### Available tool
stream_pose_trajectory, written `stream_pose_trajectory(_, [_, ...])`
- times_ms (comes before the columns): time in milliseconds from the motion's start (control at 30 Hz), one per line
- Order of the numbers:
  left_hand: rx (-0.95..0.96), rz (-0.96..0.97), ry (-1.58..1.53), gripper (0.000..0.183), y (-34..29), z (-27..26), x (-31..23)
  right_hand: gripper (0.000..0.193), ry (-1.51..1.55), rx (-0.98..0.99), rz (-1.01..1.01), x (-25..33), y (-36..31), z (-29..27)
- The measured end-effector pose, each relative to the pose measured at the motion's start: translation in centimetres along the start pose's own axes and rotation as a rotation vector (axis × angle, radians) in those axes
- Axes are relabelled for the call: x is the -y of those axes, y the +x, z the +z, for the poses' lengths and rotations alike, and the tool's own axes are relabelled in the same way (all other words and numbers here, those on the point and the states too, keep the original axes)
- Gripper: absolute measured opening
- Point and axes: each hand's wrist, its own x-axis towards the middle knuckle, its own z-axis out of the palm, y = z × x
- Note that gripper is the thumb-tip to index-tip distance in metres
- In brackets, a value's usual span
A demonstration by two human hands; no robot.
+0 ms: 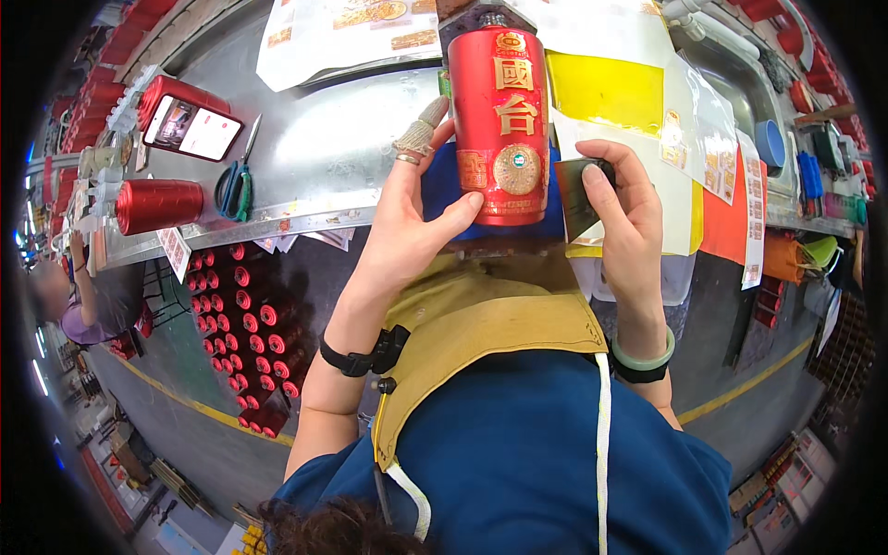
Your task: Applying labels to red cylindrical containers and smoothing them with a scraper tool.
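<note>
A red bottle point(477, 116) with gold lettering and a round gold emblem lies in front of me, its dark neck pointing away. My left hand point(407, 213) grips its left side, the thumb pressed on the lower front edge. A cloth finger cover point(424, 128) and a ring are on one of that hand's fingers. To the right of the bottle's base, my right hand point(629, 213) pinches a dark, flat, squarish scraper-like piece point(578, 202) between thumb and fingers. The piece stands just apart from the bottle. A blue surface point(439, 194) shows under the bottle.
Sheets of gold decals point(356, 32) and a yellow sheet point(606, 92) cover parts of the metal bench. At left are a phone point(192, 128), blue-handled scissors point(233, 190) and another red bottle point(159, 205). A blue cup point(770, 143) stands right. Many red bottles point(250, 322) stand below the bench.
</note>
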Motion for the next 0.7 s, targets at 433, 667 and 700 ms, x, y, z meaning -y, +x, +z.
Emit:
stream_pose_trajectory(433, [-0.001,-0.051,0.095,0.081,-0.1,0.3,-0.6,0.022,0.020,-0.015,0.010,-0.3,0.1,0.3])
stream_pose_trajectory(667, [0.098,-0.077,-0.003,0.081,0.4,-0.4,-1.0,0.024,0.013,0.000,-0.018,0.2,0.6,0.6])
stream_pose_trajectory(700, [0.082,-0.080,-0.062,0.079,0.4,-0.3,-0.9,0.026,0.006,-0.003,-0.018,0.3,0.6,0.7])
